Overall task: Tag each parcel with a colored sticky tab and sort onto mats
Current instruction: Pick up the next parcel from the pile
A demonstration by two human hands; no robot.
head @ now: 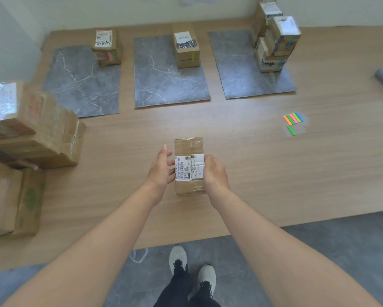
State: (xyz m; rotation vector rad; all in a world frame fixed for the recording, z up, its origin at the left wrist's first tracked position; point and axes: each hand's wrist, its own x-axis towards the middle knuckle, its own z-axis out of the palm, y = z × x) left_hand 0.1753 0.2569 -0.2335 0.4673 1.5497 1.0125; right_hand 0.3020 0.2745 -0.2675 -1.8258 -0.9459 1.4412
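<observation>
A small brown cardboard parcel [189, 149] with a white barcode label lies on the wooden table in front of me. My left hand [161, 167] touches its left side with straight, spread fingers. My right hand [215, 173] grips its right side, fingers curled over the edge. A strip of colored sticky tabs [293, 118] lies to the right, with one loose green tab [291, 130] just below it. Three grey marble-pattern mats lie at the back: left mat [75, 85], middle mat [164, 85], right mat [241, 72].
Tagged parcels stand on the mats: one stack with a pink tab [107, 47] on the left mat, one with a green tab [187, 46] in the middle, a taller stack [272, 38] at the right. Untagged parcels [31, 134] pile up at the table's left edge.
</observation>
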